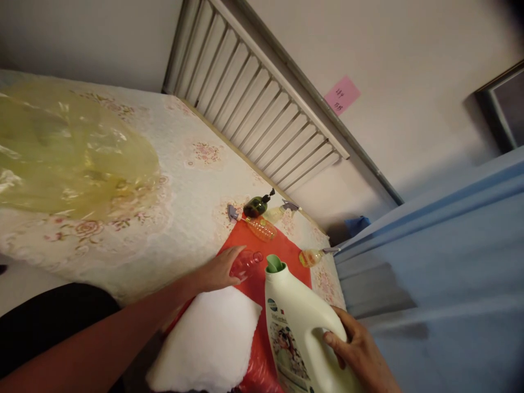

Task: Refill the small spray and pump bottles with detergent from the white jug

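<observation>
My right hand [355, 346] is wrapped round the handle of a large pale green detergent jug [298, 322]. The jug's cap is off, and its green pouring spout [275, 263] points toward a small clear bottle [244, 264]. My left hand [221, 268] grips that bottle, which is tilted with its uncapped mouth facing the jug. Spout and mouth are close but apart, and no stream shows between them. Under both lies a red sheet [241, 236]. A white folded cloth or pad [208, 338] is beside my left wrist.
Beyond my hands are a spray bottle with orange liquid [262, 228], a dark green pump bottle [256, 206], a clear spray bottle [276, 213] and a yellowish one [311, 257]. A yellow plastic bag [73, 153] lies left. A radiator [254, 93] and blue curtain [442, 262] border the flowered tablecloth [188, 218].
</observation>
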Tool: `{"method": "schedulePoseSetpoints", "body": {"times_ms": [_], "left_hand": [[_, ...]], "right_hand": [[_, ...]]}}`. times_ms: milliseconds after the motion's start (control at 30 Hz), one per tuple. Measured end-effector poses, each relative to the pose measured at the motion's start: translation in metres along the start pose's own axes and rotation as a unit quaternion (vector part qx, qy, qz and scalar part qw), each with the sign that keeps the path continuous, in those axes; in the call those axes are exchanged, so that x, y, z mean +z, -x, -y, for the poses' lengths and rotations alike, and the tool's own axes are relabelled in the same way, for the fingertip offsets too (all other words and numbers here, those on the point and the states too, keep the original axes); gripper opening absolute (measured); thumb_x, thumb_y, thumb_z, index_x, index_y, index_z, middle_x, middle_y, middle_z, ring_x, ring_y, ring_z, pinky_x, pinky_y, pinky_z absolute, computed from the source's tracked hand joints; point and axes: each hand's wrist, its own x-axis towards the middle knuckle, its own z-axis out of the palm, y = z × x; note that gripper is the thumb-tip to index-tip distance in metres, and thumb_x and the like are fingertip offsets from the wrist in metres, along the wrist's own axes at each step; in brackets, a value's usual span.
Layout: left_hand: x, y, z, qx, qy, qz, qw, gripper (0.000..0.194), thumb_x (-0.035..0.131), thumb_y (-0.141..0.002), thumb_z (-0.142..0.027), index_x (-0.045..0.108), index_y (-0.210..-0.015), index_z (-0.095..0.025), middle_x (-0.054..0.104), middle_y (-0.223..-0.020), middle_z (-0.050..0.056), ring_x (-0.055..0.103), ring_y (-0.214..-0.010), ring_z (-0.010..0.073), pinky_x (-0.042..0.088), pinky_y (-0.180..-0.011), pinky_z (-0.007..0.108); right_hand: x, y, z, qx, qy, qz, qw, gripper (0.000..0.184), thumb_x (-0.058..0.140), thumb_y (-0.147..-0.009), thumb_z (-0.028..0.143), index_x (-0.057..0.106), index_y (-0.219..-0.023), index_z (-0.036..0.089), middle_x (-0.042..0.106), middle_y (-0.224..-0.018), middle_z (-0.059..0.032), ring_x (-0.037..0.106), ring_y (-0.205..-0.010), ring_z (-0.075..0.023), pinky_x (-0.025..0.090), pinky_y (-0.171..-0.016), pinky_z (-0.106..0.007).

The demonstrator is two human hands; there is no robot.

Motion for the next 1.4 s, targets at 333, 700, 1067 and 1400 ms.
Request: {"method": "schedulePoseSetpoints", "body": {"times_ms": [333, 700, 1067, 1400], "left_hand": [[-0.003, 0.002, -0.003, -0.004, -0.001, -0.007, 1.000, 0.078, 0.070, -0.076, -0.039, 0.035, -0.143, -0.020, 0.048, -0.144, 0.013, 0.048, -0.131, 0.0312, 0.040, -0.109, 0.043], [-0.006, 0.002, -0.005, 0.002, 0.011, 0.002, 1.000, 0.077, 0.071, -0.074, -0.030, 0.037, -0.143, -0.023, 0.048, -0.144, 0.011, 0.046, -0.133, 0.0297, 0.037, -0.111, 0.044], [-0.005, 0.001, -0.004, 0.011, 0.008, 0.003, 1.000, 0.074, 0.071, -0.075, -0.032, 0.038, -0.141, -0.023, 0.051, -0.141, 0.011, 0.049, -0.129, 0.0290, 0.039, -0.109, 0.044], [-0.012, 0.001, -0.017, 0.013, 0.011, 0.012, 1.000, 0.066, 0.069, -0.078, -0.034, 0.043, -0.138, -0.021, 0.053, -0.139, 0.012, 0.049, -0.129, 0.0323, 0.041, -0.108, 0.044]], "right_hand": [[-0.003, 0.000, 0.001, -0.011, -0.017, 0.027, 0.999, 0.076, 0.064, -0.078, 0.060, 0.051, -0.139, 0.016, 0.066, -0.099, -0.0067, 0.044, -0.049, -0.0079, 0.039, -0.046, -0.024], [-0.007, 0.000, 0.014, -0.031, -0.034, 0.050, 0.998, 0.080, 0.057, -0.084, 0.063, 0.047, -0.142, 0.009, 0.051, -0.064, 0.0029, 0.046, -0.052, -0.0121, 0.041, -0.050, -0.025], [-0.016, -0.005, 0.018, -0.027, -0.005, 0.061, 0.998, 0.074, 0.058, -0.084, 0.061, 0.051, -0.141, 0.014, 0.061, -0.071, -0.0019, 0.047, -0.052, -0.0123, 0.043, -0.050, -0.026], [-0.020, -0.009, 0.026, -0.018, 0.003, 0.059, 0.998, 0.079, 0.057, -0.082, 0.065, 0.050, -0.142, 0.016, 0.055, -0.066, 0.0010, 0.045, -0.051, -0.0130, 0.042, -0.048, -0.025]]}}
